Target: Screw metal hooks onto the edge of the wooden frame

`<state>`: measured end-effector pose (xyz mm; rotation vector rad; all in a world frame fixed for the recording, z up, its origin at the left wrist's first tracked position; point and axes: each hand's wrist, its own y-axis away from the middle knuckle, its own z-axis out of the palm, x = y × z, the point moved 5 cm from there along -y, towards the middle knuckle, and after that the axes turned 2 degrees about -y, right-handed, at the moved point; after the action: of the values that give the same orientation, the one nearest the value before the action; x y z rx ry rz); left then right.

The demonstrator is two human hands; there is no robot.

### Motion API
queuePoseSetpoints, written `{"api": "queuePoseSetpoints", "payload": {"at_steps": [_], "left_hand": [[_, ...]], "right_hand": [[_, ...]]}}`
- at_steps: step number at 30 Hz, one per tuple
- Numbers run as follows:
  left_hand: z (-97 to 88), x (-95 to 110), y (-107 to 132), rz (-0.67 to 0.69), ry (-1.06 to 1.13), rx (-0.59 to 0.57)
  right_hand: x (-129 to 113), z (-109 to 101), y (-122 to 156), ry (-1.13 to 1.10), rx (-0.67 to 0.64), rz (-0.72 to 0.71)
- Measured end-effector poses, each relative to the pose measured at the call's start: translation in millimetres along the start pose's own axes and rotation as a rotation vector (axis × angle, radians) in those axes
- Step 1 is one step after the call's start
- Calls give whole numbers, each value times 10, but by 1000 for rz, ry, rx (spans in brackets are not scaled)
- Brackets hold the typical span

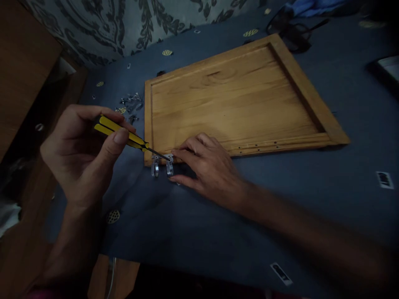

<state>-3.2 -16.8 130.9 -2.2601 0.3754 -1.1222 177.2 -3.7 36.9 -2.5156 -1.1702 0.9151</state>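
Observation:
My left hand (90,153) is closed around a yellow and black screwdriver (120,132). The screwdriver slants down to the right, its tip on a screw of a small silver metal bracket (170,167). That bracket has two curved, loop-like parts hanging past the near left edge of a framed wooden panel (230,95). My right hand (208,166) pinches the bracket's right end, index finger on top by the screw and thumb low beside the loop. The panel lies flat, its recessed face up.
Loose screws and small metal parts (132,104) lie on the dark blue cloth (249,232), left of the panel. Dark glasses (296,35) sit behind the panel's far right corner. A dark-edged device (383,74) is at the right. Several small holes (257,145) dot the panel's near edge.

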Motion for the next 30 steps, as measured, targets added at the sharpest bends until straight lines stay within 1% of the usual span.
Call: {"api": "queuePoseSetpoints", "payload": {"at_steps": [2,5,9,11,14,16,19,21,24,27,28,29,30], "left_hand": [[-13,26,-3,38,-17,8],[-22,6,-12,23,-46,8],[-33,-13,-25,108,-50,37],[-27,-34,-34,135,-50,29],[-12,-35,-38,165,-43,-16],[-14,-18,-29,154,-57,-34],[-20,-16,-11,46,-113,-51],[-21,-14,-3,8,-126,-51],[-21,24,-7,95,-83,-23],[-21,-14,-22,56,-111,-12],[-30,5,-24,102,-103,6],[-26,2,-25,101,-110,-3],[-23,-16,-26,66,-120,-17]], "right_hand": [[-2,0,2,-2,-4,1],[-3,2,7,-7,0,-5],[9,18,17,-6,10,-7],[13,25,19,-7,15,-7],[12,29,19,-5,22,-13],[15,32,19,-4,13,-9],[18,32,17,-13,2,-8],[16,31,15,-15,-6,-10],[14,26,12,-7,-10,-3],[11,26,12,-12,-13,-3],[10,28,12,-17,-14,-5],[10,30,12,-18,-14,-7],[11,31,12,-17,-11,-8]]}}
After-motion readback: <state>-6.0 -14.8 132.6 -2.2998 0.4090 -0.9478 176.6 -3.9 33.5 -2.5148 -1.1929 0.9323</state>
